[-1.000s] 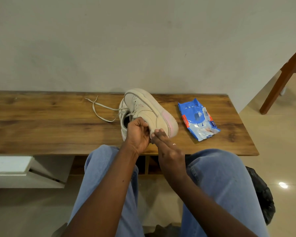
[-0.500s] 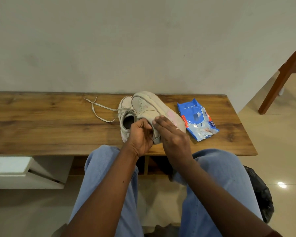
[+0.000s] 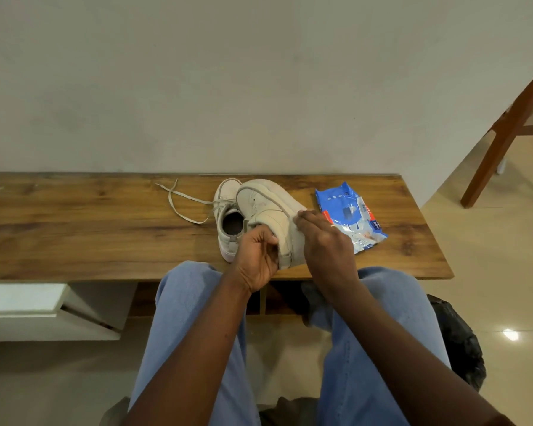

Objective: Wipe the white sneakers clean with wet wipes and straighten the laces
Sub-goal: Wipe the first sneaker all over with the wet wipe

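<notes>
One sneaker (image 3: 268, 207) is tipped over the tabletop (image 3: 74, 229), its heel gripped by the left hand (image 3: 259, 256) to steady it. The right hand (image 3: 326, 244) presses flat fingers (image 3: 305, 217) along its side, probably wiping.

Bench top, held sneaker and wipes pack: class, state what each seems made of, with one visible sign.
Bench top: wood or wood-look laminate, matt, dark grain streaks. Held sneaker: smooth off-white leather or synthetic, stitched panels. Wipes pack: glossy plastic film, crinkled, printed blue.
</notes>
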